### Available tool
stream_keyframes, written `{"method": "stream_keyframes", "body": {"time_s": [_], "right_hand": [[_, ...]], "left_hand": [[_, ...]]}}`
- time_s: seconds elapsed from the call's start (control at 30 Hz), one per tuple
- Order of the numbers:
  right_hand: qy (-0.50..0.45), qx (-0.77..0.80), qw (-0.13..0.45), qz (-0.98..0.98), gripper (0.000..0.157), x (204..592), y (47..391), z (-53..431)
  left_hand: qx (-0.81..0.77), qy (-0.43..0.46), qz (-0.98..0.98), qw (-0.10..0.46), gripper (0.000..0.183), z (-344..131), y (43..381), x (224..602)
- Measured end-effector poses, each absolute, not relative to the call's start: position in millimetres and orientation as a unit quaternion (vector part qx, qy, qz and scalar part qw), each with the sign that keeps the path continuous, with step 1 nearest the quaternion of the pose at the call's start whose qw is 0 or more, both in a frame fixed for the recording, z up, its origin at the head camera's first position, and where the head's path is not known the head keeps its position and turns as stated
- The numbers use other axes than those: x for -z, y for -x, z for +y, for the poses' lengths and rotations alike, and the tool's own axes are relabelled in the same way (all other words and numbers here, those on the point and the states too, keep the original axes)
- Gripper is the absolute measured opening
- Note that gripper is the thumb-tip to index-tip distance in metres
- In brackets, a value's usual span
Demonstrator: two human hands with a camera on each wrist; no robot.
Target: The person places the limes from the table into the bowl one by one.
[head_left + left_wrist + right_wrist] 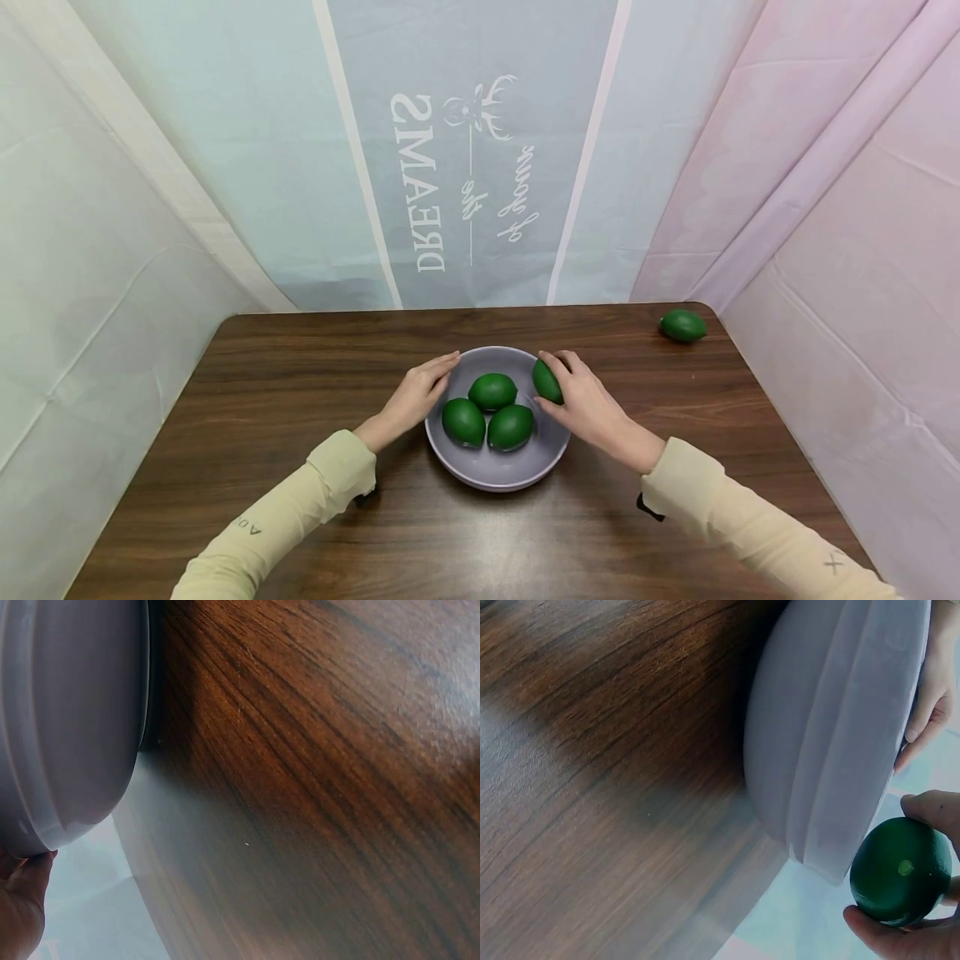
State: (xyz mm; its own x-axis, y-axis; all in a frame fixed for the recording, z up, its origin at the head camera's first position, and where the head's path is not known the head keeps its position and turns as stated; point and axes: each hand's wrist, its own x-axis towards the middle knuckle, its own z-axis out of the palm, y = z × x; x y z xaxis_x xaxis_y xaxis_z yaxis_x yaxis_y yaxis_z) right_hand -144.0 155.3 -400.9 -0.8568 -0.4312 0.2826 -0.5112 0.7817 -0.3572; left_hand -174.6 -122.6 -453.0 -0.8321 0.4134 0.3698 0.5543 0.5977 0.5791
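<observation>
My right hand [588, 404] pinches a green lime [547, 382] between thumb and fingers at the right side of a grey-purple bowl [498, 478]. In the right wrist view this held lime [900, 871] shows beside the bowl's rim, its pale stem spot facing the camera. Three more limes lie together inside the bowl, among them the rear lime [492, 392]. Across from it, my left hand [417, 392] touches the left rim with extended fingers. The left wrist view catches only part of that hand [26, 904] against the bowl's edge.
Another lime [683, 326] lies near the far right corner of the dark wooden table [300, 367]. Behind the table hangs a pale blue printed cloth [480, 50], with light cloth walls on both sides.
</observation>
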Motion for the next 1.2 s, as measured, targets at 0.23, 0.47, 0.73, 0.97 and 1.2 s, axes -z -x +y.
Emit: {"method": "stream_keyframes", "body": {"time_s": [0.23, 0.47, 0.73, 0.97, 1.2], "right_hand": [[-0.254, -0.217, 0.09, -0.938, 0.067, 406.1, 143.8, 150.8], [-0.256, -0.22, 0.09, -0.937, 0.065, 411.0, 143.7, 147.1], [-0.269, -0.216, 0.073, -0.936, 0.062, 414.2, 140.9, 142.5], [-0.271, -0.205, 0.06, -0.939, 0.062, 419.1, 142.3, 141.8], [-0.277, -0.203, 0.052, -0.938, 0.06, 421.8, 143.2, 140.9]], "left_hand": [[0.355, 0.271, -0.889, 0.096, 0.035, -123.2, 174.7, 453.4], [0.356, 0.273, -0.889, 0.096, 0.034, -123.1, 175.0, 453.9], [0.355, 0.275, -0.888, 0.102, 0.034, -123.4, 175.5, 455.7], [0.353, 0.273, -0.889, 0.102, 0.034, -124.0, 175.8, 456.0], [0.357, 0.276, -0.887, 0.102, 0.034, -124.1, 176.6, 455.9]]}}
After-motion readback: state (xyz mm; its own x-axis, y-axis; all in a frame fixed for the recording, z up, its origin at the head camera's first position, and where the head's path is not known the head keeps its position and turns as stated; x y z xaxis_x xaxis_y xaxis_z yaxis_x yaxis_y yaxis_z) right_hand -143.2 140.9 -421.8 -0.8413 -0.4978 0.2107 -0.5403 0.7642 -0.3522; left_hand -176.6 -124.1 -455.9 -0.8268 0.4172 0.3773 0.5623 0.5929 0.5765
